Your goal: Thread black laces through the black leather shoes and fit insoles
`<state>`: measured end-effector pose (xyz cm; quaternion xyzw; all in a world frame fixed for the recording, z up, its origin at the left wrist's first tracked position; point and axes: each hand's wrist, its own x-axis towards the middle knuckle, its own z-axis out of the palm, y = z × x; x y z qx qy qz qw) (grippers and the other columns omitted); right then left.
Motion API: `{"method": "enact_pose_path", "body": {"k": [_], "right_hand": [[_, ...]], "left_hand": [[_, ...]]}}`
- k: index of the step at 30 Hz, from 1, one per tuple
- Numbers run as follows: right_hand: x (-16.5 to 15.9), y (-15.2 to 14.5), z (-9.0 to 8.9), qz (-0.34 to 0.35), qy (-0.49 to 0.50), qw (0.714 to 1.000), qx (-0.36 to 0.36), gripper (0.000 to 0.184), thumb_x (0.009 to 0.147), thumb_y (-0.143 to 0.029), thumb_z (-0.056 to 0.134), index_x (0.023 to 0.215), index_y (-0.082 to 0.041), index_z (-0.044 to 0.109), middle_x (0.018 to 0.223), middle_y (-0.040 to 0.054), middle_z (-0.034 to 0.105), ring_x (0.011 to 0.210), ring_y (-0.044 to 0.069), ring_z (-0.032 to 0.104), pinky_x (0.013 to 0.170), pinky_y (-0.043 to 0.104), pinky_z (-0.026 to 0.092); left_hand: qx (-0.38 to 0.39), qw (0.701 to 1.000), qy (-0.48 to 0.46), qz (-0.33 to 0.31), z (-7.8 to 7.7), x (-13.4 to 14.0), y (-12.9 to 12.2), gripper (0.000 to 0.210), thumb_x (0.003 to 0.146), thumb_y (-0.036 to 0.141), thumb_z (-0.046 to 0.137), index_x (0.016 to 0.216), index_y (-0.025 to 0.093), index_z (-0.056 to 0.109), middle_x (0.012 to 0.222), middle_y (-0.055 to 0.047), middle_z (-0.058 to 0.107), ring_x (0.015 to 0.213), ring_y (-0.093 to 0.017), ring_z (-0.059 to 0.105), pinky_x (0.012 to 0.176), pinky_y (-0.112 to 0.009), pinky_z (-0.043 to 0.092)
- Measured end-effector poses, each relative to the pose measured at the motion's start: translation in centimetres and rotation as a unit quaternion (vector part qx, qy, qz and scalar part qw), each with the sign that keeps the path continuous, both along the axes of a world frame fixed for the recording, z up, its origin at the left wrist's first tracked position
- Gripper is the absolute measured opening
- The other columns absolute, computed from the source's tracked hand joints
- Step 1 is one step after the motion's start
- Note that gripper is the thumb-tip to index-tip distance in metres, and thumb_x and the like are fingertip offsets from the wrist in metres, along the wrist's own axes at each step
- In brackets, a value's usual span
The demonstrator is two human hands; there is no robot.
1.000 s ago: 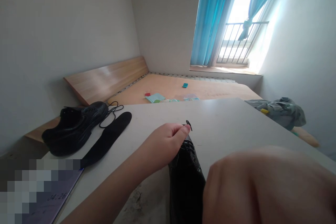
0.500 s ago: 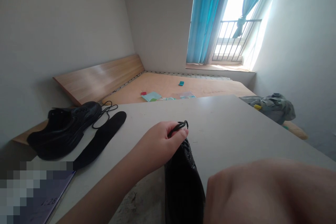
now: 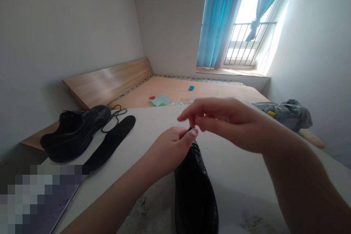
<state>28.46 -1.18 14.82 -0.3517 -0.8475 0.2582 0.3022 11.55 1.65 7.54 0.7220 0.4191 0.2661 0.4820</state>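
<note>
A black leather shoe [image 3: 196, 193] lies on the white table in front of me, its toe toward me and its laced part pointing away. My left hand [image 3: 175, 142] is closed at the shoe's far end, thumb pressed against the fingers on a black shoelace [image 3: 191, 129], most of which is hidden. Just above and to the right hovers my right hand [image 3: 225, 120], its fingers curved and apart, with the fingertips close to my left thumb. Whether they touch the lace is hard to see.
On the table's left side stand another black shoe [image 3: 75, 131] with loose laces and a black insole [image 3: 112, 142]. A phone-like purple screen [image 3: 61, 204] lies nearer, partly pixelated. Beyond the table [image 3: 153, 117] is a bed [image 3: 219, 89] with small packets; grey cloth [image 3: 293, 111] sits at right.
My right hand has come up from the lower right to the lace beside my left hand. The lace loop above my left hand no longer shows. The view has shifted slightly.
</note>
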Motion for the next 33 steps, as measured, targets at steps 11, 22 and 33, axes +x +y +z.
{"method": "enact_pose_path", "body": {"k": [11,22,33], "right_hand": [[1.0,2.9,-2.1,-0.136,-0.105,0.984,0.040,0.026,0.093,-0.041,0.043,0.109,-0.025,0.055,0.113,0.0053,0.058,0.094,0.018,0.054,0.078,0.034,0.044],[0.5,2.9,-2.1,0.003,-0.102,0.992,0.076,0.019,0.087,-0.026,0.057,0.106,-0.024,0.060,0.110,0.0040,0.054,0.107,0.018,0.048,0.089,0.032,0.042],[-0.3,3.5,-2.6,-0.062,-0.169,0.971,0.158,0.011,0.089,-0.025,0.053,0.083,-0.019,0.060,0.093,0.0042,0.058,0.096,0.019,0.048,0.080,0.032,0.039]], "left_hand": [[-0.052,0.995,-0.073,-0.035,0.8,0.0,0.8,0.050,0.091,0.045,0.026,0.057,0.018,0.051,0.047,0.004,0.031,0.048,-0.012,0.029,0.053,-0.028,0.025],[-0.170,0.966,-0.193,-0.004,0.4,0.4,0.8,0.027,0.082,0.033,0.033,0.060,0.019,0.040,0.047,0.005,0.029,0.047,-0.010,0.024,0.051,-0.027,0.022],[-0.195,0.956,-0.217,0.035,0.3,0.1,1.2,0.022,0.082,0.030,0.038,0.067,0.017,0.047,0.051,0.005,0.036,0.048,-0.009,0.029,0.051,-0.024,0.029]]}}
